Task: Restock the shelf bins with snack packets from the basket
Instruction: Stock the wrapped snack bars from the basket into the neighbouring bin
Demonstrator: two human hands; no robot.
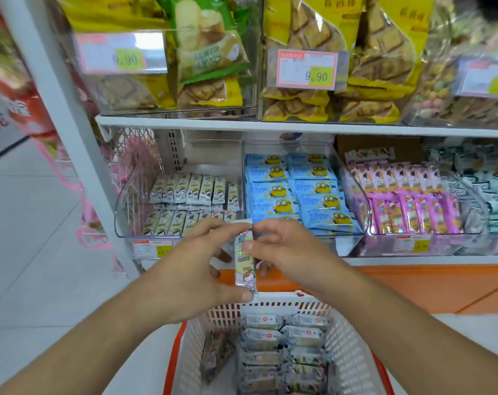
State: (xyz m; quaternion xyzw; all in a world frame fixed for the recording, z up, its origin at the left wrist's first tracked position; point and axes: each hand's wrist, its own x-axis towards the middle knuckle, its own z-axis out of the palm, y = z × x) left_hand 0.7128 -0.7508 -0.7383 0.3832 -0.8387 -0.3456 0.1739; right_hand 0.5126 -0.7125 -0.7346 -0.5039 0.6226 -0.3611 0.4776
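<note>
One snack packet [245, 262] stands upright at frame centre, pinched between the left hand [197, 269] and right hand [284, 252] — fingers clamped on it. At 6 o'clock sits the basket [344, 346] of packets; at 11 o'clock, a half-filled clear bin [125, 212].

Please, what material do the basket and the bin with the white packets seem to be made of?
The basket looks like moulded plastic, matte white: its walls are a regular grid of small slots, with an orange rim. The bin looks like clear hard plastic, probably acrylic, glossy: the white packets show through its wall, and its curved edge catches light.
</note>
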